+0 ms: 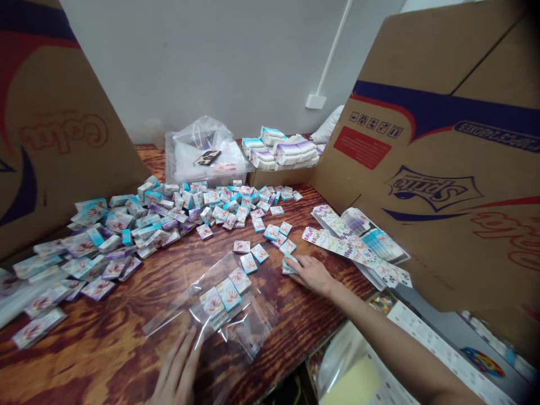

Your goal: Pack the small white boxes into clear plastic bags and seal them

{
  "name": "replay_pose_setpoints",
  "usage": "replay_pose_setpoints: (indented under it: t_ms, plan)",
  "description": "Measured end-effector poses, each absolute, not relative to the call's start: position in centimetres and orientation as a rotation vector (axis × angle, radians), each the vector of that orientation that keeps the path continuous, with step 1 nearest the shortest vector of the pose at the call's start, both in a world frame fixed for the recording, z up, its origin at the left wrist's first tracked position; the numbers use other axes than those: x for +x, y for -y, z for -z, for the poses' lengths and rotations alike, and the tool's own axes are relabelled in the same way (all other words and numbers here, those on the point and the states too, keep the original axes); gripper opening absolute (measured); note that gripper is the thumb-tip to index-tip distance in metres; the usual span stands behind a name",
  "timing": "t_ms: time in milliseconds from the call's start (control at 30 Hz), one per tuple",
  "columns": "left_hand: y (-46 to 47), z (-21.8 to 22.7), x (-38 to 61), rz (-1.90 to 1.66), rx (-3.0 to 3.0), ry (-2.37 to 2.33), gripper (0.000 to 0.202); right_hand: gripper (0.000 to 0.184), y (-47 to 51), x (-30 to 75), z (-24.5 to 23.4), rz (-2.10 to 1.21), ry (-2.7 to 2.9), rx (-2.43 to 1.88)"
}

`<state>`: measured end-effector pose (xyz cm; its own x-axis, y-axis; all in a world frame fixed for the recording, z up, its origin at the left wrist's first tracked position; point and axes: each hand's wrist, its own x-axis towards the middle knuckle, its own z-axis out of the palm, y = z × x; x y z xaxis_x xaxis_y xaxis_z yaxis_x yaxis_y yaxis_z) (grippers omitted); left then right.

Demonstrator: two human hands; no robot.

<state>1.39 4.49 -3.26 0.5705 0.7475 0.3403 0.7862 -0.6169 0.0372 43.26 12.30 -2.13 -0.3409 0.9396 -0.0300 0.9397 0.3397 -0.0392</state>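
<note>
Plastic bag (252,329) lies touching the left grip (177,372).

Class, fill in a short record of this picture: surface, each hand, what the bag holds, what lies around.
surface: wooden table
left hand: flat on a clear bag
right hand: fingertips on one packet
bag holds: a few packets
left and back: pile of loose packets
right: printed sheets beside a carton
</note>
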Motion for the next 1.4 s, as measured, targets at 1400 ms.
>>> replay_pose_setpoints:
  t_ms: [1400]
  plan:
    - [-1.0,1.6,3.4,0.749,-2.694,1.616,0.064,0.047,-7.5,40.0,3.4,0.315,-3.125,1.932]
